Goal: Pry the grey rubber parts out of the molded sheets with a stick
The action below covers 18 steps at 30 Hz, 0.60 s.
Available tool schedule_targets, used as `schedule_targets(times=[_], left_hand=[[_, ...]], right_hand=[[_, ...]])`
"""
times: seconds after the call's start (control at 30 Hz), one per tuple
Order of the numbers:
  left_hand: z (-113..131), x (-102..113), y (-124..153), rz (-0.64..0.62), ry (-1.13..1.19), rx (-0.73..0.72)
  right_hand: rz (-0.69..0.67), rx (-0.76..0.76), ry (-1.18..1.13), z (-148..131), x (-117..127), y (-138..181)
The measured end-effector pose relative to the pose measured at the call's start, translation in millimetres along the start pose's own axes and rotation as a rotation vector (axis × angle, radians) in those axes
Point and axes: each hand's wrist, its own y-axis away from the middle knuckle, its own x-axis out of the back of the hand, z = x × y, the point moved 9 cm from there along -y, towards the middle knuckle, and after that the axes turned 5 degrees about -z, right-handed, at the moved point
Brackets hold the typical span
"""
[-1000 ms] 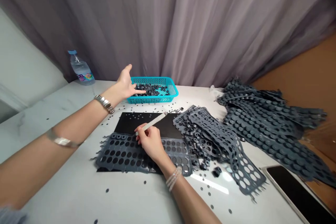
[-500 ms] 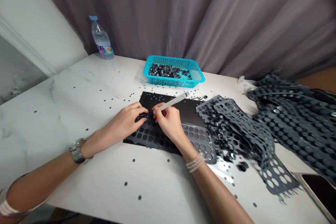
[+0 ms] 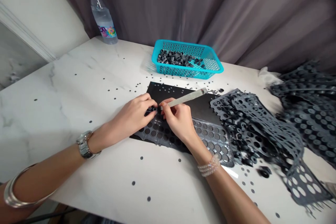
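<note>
Marbled table [image 3: 65, 112]: at the circle-patterned sheet [image 3: 214, 136], left hand [image 3: 133, 112] pinches black rings [image 3: 154, 109], right hand [image 3: 181, 120] (fingers closed) a slim pale tool [image 3: 190, 96].

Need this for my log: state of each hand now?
Left hand: curled around small black pieces; grip can't be told.
Right hand: closed, holding pale stick.

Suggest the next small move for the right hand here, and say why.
Probably a short, careful nudge of the pale tool at the small black parts: the right hand holds it like a pen, lower end close by, and the parts lie between the left hand's thumb and fingers.
</note>
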Motion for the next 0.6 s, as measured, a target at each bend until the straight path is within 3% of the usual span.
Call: schedule_targets(times=[0.27,0.4,0.53,0.6], left_hand=[[4,1,0,0.034,0.033,-0.049],[13,9,5,0.024,0.214,-0.09],[-23,32,14,0.192,0.63,0.188],[-46,29,18,0.225,0.941,0.338]], right_hand=[[0.012,0.073,0.116,-13,-3,1],[0.03,0.084,0.135,-13,-3,2],[0.019,0.035,0.051,-4,-2,0],[0.019,0.003,-0.033,3,-1,0]])
